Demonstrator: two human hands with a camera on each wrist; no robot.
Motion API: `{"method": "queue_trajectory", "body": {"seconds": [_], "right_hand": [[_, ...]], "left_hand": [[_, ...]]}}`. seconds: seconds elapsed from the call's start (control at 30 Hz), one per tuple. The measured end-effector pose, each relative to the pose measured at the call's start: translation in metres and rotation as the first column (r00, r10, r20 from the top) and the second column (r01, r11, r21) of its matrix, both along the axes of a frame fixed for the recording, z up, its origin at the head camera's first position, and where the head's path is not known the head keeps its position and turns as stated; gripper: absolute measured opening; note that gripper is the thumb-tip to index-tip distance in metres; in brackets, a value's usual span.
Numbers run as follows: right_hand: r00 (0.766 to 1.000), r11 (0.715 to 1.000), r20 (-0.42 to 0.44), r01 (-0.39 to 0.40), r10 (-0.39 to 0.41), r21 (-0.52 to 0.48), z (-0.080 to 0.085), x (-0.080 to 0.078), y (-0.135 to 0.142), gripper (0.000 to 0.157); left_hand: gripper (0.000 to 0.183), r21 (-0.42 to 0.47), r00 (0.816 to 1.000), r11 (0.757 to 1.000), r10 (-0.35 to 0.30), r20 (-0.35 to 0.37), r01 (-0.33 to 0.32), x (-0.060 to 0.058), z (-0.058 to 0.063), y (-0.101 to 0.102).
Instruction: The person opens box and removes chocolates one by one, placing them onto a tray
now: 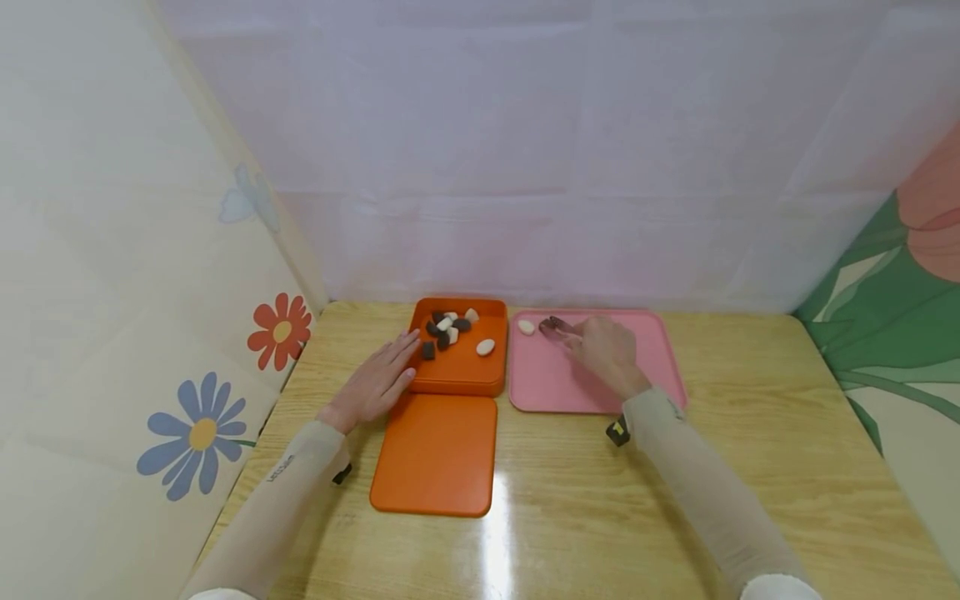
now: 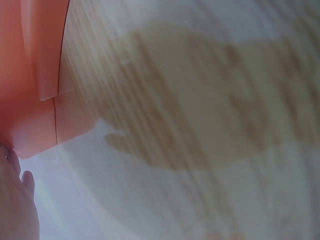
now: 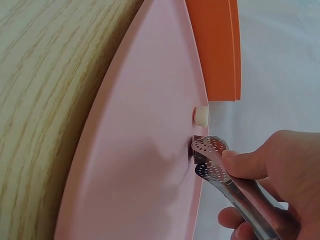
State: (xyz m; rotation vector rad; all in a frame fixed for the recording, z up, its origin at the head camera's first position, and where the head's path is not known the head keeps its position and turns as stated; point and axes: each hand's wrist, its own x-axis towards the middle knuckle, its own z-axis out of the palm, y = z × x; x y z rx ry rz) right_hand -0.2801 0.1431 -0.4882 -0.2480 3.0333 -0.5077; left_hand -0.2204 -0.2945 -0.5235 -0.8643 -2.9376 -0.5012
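Observation:
My right hand [image 1: 606, 348] grips metal tongs [image 3: 239, 197] with perforated ends, over the back left part of a pink tray [image 1: 592, 387]. At the tips of the tongs is a dark square piece [image 3: 198, 157], partly hidden by them. Close by on the tray lies a white oval piece [image 1: 527, 327]. With fingers extended, my left hand [image 1: 377, 381] rests against the left side of an orange box [image 1: 468, 371]. Inside the box are several dark and white pieces [image 1: 444, 325], mostly toward the back left, plus a white oval [image 1: 486, 347] near its right side.
A flat orange lid [image 1: 435, 454] lies on the wooden table [image 1: 570, 500] in front of the box. Box and tray stand side by side near the pale back wall [image 1: 480, 167]. Flower-printed sheets [image 1: 202, 433] border the left and right sides.

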Motion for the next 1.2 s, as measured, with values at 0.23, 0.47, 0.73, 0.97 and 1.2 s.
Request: {"method": "queue_trajectory", "body": {"seconds": [0.23, 0.47, 0.73, 0.97, 1.2], "right_hand": [[1.0, 1.0, 0.0, -0.004, 0.004, -0.005, 0.0, 0.001, 0.0, 0.033], [1.0, 1.0, -0.013, 0.001, 0.0, 0.012, 0.004, 0.005, 0.0, 0.036], [0.999, 1.0, -0.049, -0.008, 0.007, -0.01, 0.012, 0.007, -0.005, 0.038], [0.997, 0.999, -0.081, -0.023, 0.019, -0.042, 0.022, 0.008, -0.014, 0.035], [0.99, 0.995, -0.128, -0.067, 0.057, -0.072, 0.029, 0.009, -0.023, 0.037]], "left_hand": [[0.061, -0.003, 1.0, 1.0, 0.003, 0.002, -0.003, 0.001, 0.0, -0.001], [0.061, 0.003, 1.0, 1.0, 0.001, -0.001, -0.001, 0.001, -0.001, -0.001], [0.061, 0.011, 1.0, 1.0, 0.0, -0.001, 0.0, 0.001, 0.0, 0.0], [0.06, 0.007, 1.0, 1.0, 0.003, 0.008, -0.003, 0.002, 0.001, 0.0], [0.06, 0.005, 1.0, 1.0, 0.007, 0.006, -0.007, 0.001, 0.002, 0.002]]}}
